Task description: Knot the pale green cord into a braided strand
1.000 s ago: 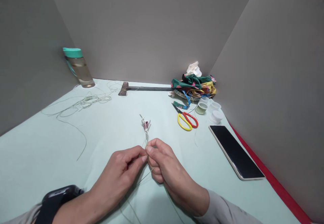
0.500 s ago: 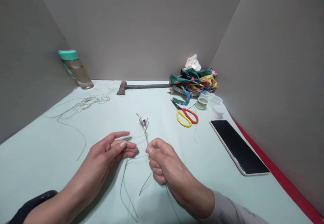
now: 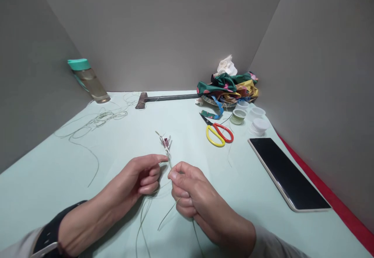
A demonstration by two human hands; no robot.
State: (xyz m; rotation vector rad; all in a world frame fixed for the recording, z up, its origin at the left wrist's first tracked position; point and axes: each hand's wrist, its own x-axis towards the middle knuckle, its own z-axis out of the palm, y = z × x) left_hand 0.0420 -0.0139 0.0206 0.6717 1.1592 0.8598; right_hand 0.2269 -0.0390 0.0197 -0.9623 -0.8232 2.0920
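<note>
A small piece with white loops and a dark red part stands at the end of a thin green stem. My right hand is closed, thumb and forefinger pinching this stem below the piece. Green cord ends come out beneath its curled fingers. To its left, my left hand points its forefinger at the stem, the tip at or very near it. Its other fingers are curled around thin green cord, which trails down over the table. The hold inside that fist is partly hidden.
Yellow-and-red-handled scissors lie beyond my right hand, near cord spools and a phone. Behind are a hammer and patterned cloth. Loose cord and a water bottle are at left.
My left hand has moved right and turned over, its fingers curling in and its forefinger reaching the stem. My right hand keeps its pinch almost in place. The view has shifted slightly.
</note>
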